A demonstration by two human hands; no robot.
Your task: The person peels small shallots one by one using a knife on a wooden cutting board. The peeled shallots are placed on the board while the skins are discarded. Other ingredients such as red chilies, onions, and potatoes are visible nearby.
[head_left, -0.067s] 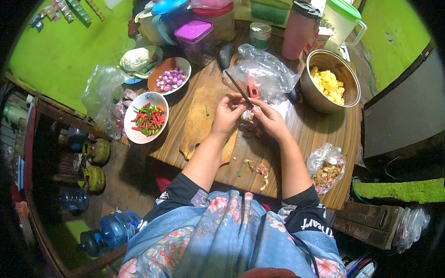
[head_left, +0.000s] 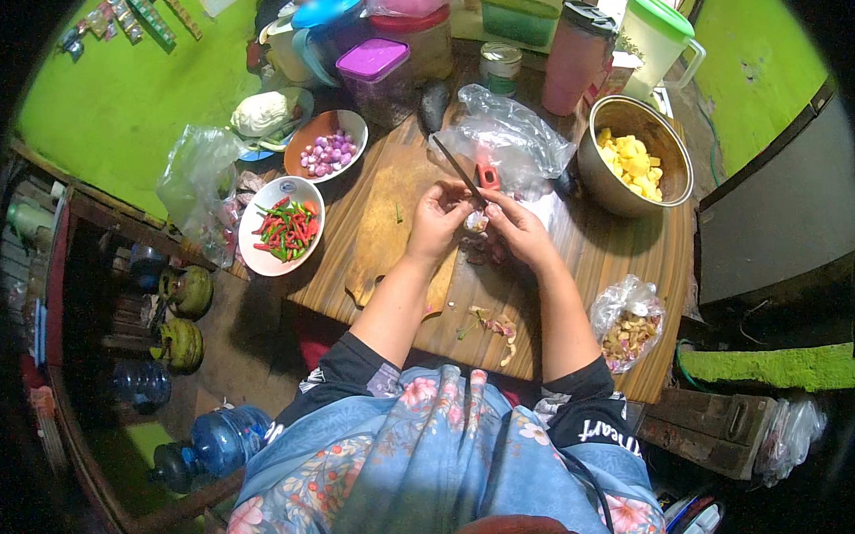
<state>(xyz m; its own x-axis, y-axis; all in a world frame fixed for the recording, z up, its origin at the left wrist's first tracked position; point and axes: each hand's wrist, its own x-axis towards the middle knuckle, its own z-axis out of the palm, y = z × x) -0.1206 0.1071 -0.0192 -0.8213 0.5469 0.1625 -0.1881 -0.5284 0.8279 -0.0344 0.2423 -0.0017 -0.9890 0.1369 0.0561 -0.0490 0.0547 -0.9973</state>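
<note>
Over the right edge of the wooden cutting board [head_left: 385, 195], my two hands meet close together. My right hand [head_left: 518, 228] is closed on a knife [head_left: 455, 165], its dark blade slanting up and to the left. Curled with thumb and fingers together, my left hand [head_left: 436, 217] grips a small whitish garlic [head_left: 476, 222] that sits between both hands. Fingers partly hide the garlic and the knife's handle. Just beyond lies a red plastic piece with a hole [head_left: 488, 178]. Dark reddish peelings [head_left: 489, 253] lie on the table below the hands.
On the left stand a bowl of chillies [head_left: 284, 189] and a bowl of shallots [head_left: 355, 123]. A pot of yellow chunks [head_left: 589, 160] stands at right, above a bag of peelings [head_left: 626, 338]. A clear plastic bag [head_left: 517, 129], a tumbler [head_left: 576, 70] and lidded containers line the back.
</note>
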